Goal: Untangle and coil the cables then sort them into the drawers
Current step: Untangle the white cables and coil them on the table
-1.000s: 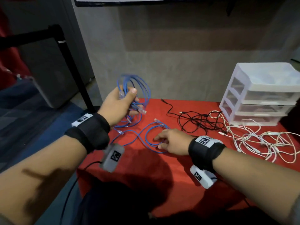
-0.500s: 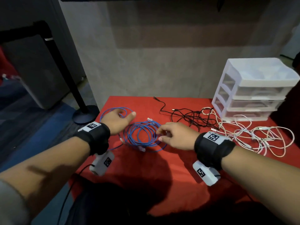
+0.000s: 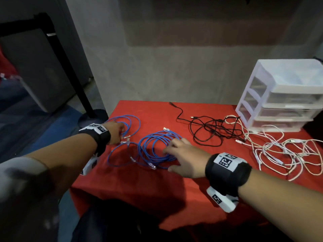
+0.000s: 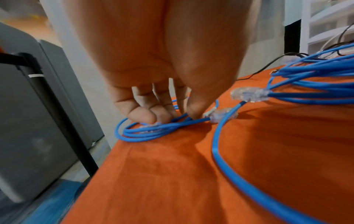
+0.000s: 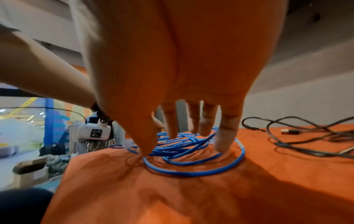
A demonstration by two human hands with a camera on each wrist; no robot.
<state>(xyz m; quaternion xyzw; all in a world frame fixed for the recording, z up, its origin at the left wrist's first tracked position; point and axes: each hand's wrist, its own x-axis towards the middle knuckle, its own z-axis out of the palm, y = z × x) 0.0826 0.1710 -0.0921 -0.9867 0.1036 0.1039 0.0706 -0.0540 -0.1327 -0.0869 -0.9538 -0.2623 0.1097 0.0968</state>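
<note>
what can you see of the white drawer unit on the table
The white drawer unit stands upright at the far right corner of the red tablecloth. It looks like plastic, a white frame with three stacked, translucent drawers, all pushed in. A white cable from the tangle in front lies against its base. Neither hand touches it.

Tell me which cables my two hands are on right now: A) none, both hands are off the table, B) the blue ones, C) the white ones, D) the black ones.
B: the left hand pinches the small blue coil, and the right hand spreads its fingers on the larger blue coil; the black cables and white cables lie untouched.
</note>
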